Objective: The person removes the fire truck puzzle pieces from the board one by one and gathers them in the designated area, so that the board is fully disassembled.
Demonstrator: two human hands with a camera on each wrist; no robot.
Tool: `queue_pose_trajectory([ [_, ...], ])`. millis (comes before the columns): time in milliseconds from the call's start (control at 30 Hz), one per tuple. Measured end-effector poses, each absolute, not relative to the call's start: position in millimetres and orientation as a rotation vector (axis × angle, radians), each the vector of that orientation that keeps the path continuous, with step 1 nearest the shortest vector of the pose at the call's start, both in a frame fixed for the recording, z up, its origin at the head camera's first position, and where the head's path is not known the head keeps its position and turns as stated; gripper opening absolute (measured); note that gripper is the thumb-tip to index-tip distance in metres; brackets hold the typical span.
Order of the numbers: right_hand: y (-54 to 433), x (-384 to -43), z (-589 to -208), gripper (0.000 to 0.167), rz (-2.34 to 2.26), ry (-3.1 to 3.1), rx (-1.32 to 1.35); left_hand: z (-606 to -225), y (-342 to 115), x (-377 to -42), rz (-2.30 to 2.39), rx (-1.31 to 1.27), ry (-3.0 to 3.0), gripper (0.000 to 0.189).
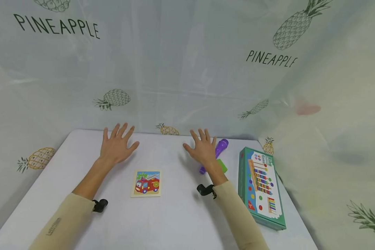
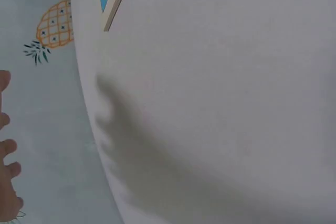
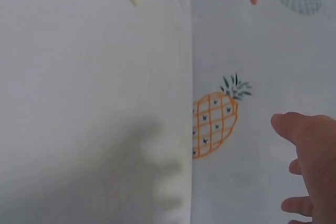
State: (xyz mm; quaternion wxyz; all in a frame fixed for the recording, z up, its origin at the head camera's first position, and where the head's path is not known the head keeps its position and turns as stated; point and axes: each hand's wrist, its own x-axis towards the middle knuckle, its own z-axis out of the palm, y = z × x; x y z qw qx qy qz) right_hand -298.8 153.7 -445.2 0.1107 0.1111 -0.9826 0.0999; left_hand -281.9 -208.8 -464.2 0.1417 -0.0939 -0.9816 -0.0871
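My left hand (image 1: 115,148) is spread over the far left part of the white table, fingers straight and holding nothing. To its right, my right hand (image 1: 203,150) hovers with fingers apart, also holding nothing. Between the forearms lies a square wooden picture puzzle (image 1: 146,183) showing a red fire truck. Its corner (image 2: 109,9) shows at the top of the left wrist view. Partly hidden behind the right hand are a purple toy microphone (image 1: 221,147) and a green block (image 1: 222,166). Both hands cast shadows on the table.
A green game box (image 1: 262,187) with coloured beads pictured on it lies along the table's right side. A pale curtain (image 1: 175,69) printed with pineapples hangs behind the table's far edge. Small black cameras (image 1: 100,205) sit at both wrists.
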Motion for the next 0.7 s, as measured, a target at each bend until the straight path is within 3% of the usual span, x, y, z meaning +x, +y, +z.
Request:
queue_pose_trajectory([
  [333,128,-266,-456,0.047,0.861,-2.914,0.617,-473,-211,-235,-0.341,-0.488,-2.963,0.071],
  [700,97,-235,-493,0.038,1.192,-3.056,0.768,-491,-200,-200,-0.606,-0.726,-3.072,0.071],
])
